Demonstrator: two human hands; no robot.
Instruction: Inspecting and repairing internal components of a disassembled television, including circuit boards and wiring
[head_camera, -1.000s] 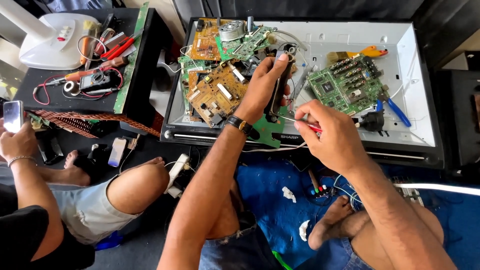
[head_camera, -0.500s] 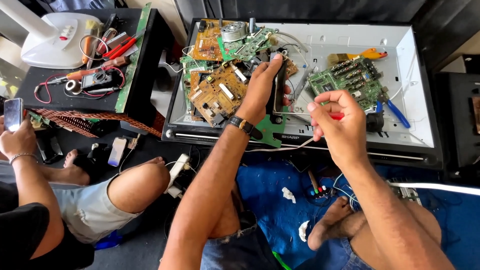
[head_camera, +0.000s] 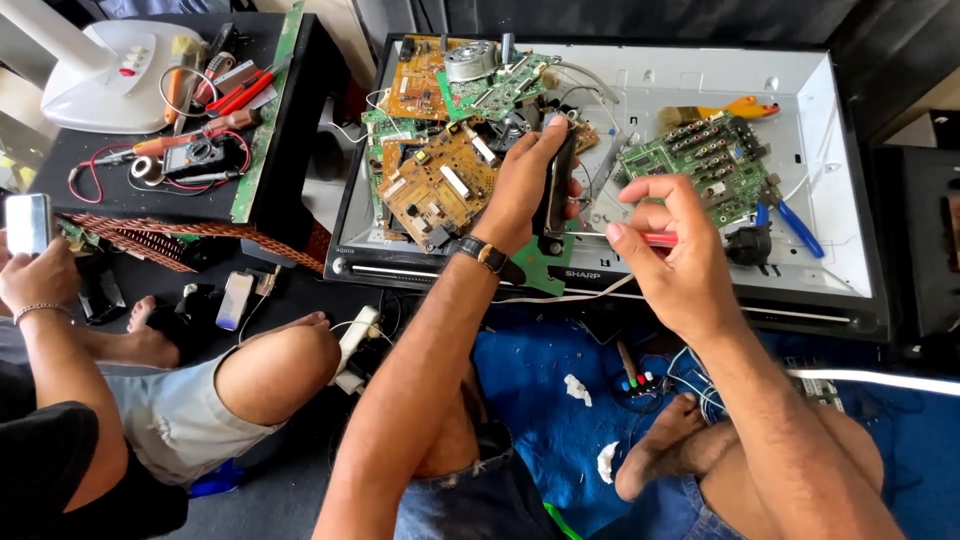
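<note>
The left hand (head_camera: 525, 180) was clamped around one dark, narrow rectangular part (head_camera: 553, 190), holding it upright over the opened television back panel (head_camera: 850, 260). The right hand (head_camera: 675, 255) pinched one red-handled tool (head_camera: 662, 239) between closed fingers, just beside that part. Two brown circuit boards (head_camera: 432, 185) and two green circuit boards (head_camera: 700, 165) lay in the panel. At far left, another person's hand (head_camera: 35, 275) held one phone (head_camera: 27, 222).
</note>
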